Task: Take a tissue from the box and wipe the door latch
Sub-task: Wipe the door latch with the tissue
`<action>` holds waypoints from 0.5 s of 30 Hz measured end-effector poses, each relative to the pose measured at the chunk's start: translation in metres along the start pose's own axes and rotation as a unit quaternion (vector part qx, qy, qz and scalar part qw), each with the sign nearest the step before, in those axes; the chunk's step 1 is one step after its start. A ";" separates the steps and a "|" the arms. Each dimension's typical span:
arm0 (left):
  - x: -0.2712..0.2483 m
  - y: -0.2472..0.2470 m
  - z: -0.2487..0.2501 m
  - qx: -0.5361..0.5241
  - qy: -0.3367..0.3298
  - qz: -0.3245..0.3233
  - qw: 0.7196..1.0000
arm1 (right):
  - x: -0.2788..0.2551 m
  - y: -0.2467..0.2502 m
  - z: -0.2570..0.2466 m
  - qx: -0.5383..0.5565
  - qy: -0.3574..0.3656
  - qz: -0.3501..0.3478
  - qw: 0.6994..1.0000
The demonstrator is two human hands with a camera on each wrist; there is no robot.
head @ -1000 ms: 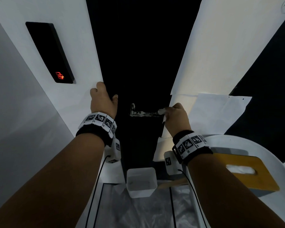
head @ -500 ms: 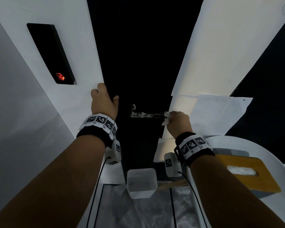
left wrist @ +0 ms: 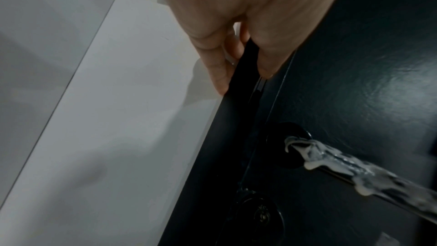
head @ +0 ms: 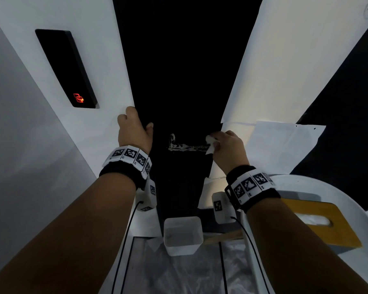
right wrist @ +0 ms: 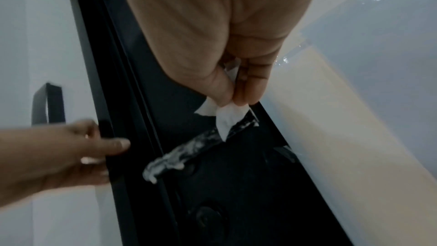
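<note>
White wall panels flank a dark door (head: 179,71), and across that door runs the door latch (head: 188,146), a slim lever lying level, with its pivot end toward the left hand (head: 134,132) and its free end toward the right hand (head: 229,148). Whitish foam or residue coats most of the bar, thick and dripping at the pivot bend in the left wrist view. The right hand is the nearer one for wiping: it sits at the free end, thumb and fingers pinched closed on a crumpled white tissue (right wrist: 224,117) whose lower corner touches the lever. So the likely stroke runs along the bar's long axis, from the right end leftward toward the pivot, where most of the mess remains. The left hand is well clear of the latch, its fingers curled round the door's edge beside the white wall, thumb on the face, apparently steadying it. Further out, a yellow-topped tissue box (head: 319,223) rests low at right, a small white tub (head: 182,235) stands below the door, and a black card reader (head: 66,68) glows red on the left wall.
</note>
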State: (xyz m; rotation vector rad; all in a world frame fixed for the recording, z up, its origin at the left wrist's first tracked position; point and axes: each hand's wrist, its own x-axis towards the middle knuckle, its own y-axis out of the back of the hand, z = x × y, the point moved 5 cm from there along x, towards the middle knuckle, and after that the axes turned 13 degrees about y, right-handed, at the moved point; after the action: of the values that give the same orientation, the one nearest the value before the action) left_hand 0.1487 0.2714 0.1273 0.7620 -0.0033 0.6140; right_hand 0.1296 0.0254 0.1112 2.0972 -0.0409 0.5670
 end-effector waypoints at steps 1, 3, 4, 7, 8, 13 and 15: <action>0.000 0.000 0.000 -0.001 0.000 -0.001 1.000 | 0.002 -0.004 -0.002 -0.006 0.014 -0.005 1.000; 0.001 0.000 0.000 -0.002 0.001 -0.003 1.000 | 0.000 -0.014 -0.001 -0.029 0.019 -0.037 0.999; 0.001 0.000 0.000 -0.002 0.001 -0.003 1.000 | -0.002 -0.019 0.001 -0.043 0.013 -0.056 0.997; 0.001 -0.001 -0.001 -0.002 -0.001 -0.002 1.000 | -0.005 -0.026 0.001 -0.057 0.007 -0.061 0.997; 0.001 -0.001 -0.001 -0.001 -0.003 -0.001 1.000 | -0.003 -0.028 -0.002 -0.052 0.015 -0.055 0.997; 0.000 0.000 0.000 0.001 -0.004 -0.002 1.000 | 0.003 -0.036 -0.013 -0.033 0.048 -0.075 0.995; 0.001 0.001 0.000 0.003 -0.003 -0.001 1.000 | -0.001 -0.023 -0.006 -0.017 0.026 -0.025 0.999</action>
State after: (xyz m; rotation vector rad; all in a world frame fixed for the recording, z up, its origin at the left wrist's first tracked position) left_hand 0.1487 0.2722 0.1279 0.7706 -0.0063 0.6108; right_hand 0.1325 0.0429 0.0955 2.0432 0.0313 0.5857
